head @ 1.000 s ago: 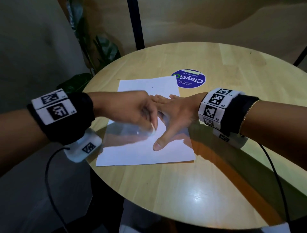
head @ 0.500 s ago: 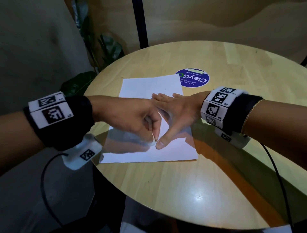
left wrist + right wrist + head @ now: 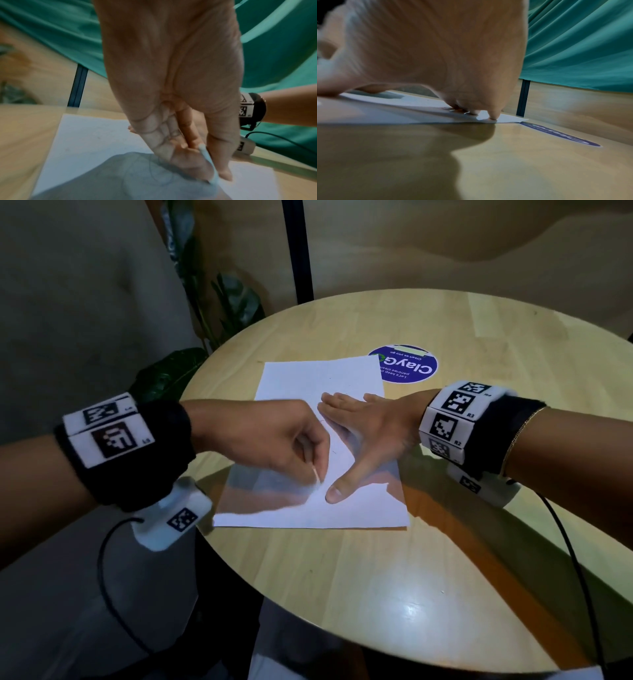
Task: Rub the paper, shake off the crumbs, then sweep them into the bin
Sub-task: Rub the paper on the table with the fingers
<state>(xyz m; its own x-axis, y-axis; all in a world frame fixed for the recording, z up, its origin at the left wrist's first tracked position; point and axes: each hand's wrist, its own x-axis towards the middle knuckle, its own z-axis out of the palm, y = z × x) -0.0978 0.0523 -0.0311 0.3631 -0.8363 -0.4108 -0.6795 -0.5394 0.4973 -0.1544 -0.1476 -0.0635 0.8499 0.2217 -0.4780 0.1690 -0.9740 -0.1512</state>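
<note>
Paper (image 3: 310, 446) is being held flat on the round table (image 3: 445, 542) under the spread, straight-fingered right hand (image 3: 368, 436), while a thin white eraser (image 3: 208, 163) is being pinched by the left hand (image 3: 274, 440). Strokes are probably best kept short and light, close beside the pinning thumb, so the sheet is not being creased.

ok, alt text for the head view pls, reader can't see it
Left hand pinches a small white eraser against a white paper on a round wooden table, while the right hand lies flat on the sheet, thumb spread. A blue round sticker sits by the paper's far corner.
</note>
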